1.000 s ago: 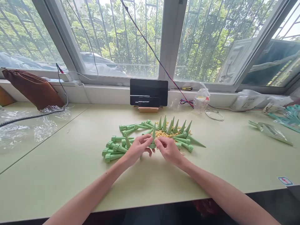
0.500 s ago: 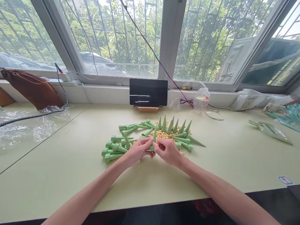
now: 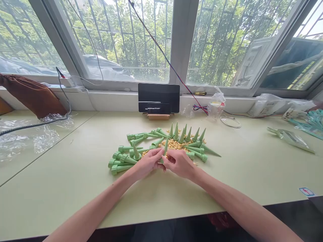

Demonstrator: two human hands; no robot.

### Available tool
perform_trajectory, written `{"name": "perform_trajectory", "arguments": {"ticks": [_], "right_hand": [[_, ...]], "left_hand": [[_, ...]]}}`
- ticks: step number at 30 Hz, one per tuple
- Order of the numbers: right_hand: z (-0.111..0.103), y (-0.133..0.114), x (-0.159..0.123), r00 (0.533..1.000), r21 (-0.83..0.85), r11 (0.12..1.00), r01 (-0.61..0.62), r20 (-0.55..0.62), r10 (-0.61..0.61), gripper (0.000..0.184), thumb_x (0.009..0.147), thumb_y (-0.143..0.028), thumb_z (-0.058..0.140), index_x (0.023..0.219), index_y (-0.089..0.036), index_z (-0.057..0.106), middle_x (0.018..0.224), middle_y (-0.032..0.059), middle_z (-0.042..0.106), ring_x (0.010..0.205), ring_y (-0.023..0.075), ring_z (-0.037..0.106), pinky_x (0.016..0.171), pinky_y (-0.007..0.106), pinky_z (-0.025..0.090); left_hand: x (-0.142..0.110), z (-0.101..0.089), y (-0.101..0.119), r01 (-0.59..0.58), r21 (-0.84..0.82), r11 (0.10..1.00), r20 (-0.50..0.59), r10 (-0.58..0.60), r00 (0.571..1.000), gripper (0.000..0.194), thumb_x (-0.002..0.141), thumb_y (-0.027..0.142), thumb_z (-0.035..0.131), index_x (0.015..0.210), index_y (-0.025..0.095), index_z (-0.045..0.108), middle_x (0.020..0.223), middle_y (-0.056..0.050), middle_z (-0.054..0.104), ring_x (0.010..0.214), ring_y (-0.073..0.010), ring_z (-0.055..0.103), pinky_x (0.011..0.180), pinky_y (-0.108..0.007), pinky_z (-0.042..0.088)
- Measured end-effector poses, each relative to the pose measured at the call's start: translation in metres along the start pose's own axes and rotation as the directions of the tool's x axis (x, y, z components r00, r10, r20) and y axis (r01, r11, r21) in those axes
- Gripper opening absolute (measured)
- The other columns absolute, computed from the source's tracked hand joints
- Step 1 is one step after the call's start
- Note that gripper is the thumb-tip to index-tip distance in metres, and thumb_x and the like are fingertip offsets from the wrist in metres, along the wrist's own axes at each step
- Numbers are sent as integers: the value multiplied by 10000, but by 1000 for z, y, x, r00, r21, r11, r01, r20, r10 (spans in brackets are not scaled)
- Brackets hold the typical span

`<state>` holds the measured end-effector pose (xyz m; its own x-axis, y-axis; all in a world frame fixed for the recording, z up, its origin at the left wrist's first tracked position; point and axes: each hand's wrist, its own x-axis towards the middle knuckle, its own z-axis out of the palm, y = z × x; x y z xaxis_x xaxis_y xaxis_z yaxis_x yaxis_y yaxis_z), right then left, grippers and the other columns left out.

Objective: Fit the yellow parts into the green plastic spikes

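Note:
My left hand (image 3: 148,161) is closed round the lower part of a green plastic watering spike (image 3: 166,148), its point upward. Close against it, my right hand (image 3: 180,163) pinches at the spike's lower side; a small yellow plastic peg (image 3: 166,155) shows at its fingertips. My fingers hide most of the spike's base. Beyond my hands lies a pile of small yellow pegs (image 3: 174,144). Several green spikes (image 3: 186,133) stand upright behind that pile. More spikes (image 3: 123,158) lie on their sides left of my left hand, and others (image 3: 199,151) lie to the right.
A dark tablet (image 3: 158,97) leans on a stand at the back of the table (image 3: 161,201). Behind my right hand are a bagged cup (image 3: 217,106) and a coiled white cable (image 3: 230,122). A brown pouch (image 3: 37,97) and clear plastic wrap (image 3: 46,141) lie left; a clear packet (image 3: 290,139) lies right.
The held spike has dropped slightly in my left hand. My right fingers have shifted a little left and now curl over the spike's lower side. The view has tilted slightly.

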<state>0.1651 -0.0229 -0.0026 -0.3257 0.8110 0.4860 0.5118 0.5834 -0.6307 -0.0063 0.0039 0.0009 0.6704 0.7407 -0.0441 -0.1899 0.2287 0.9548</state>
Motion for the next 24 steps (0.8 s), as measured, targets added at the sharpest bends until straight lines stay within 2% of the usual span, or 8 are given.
{"name": "perform_trajectory", "arguments": {"ticks": [14,24], "right_hand": [[-3,-6,1,999,-38,999,-8,45,10,359,863,-239,526,600,-212,284,493,-66,380,459,78,311,501,229,260],[-3,-5,1,994,-39,999,-32,104,36,353,873,-217,534,607,-217,302,517,-35,536,469,89,391,508,232,294]], "left_hand": [[1,-1,-4,21,-17,1000,-26,-21,999,349,924,479,589,910,145,688,756,-37,634,677,-135,597,658,-311,589],[0,1,-2,34,-16,999,-30,-34,999,367,913,500,596,894,146,689,746,-31,629,667,-134,595,656,-307,584]]}}
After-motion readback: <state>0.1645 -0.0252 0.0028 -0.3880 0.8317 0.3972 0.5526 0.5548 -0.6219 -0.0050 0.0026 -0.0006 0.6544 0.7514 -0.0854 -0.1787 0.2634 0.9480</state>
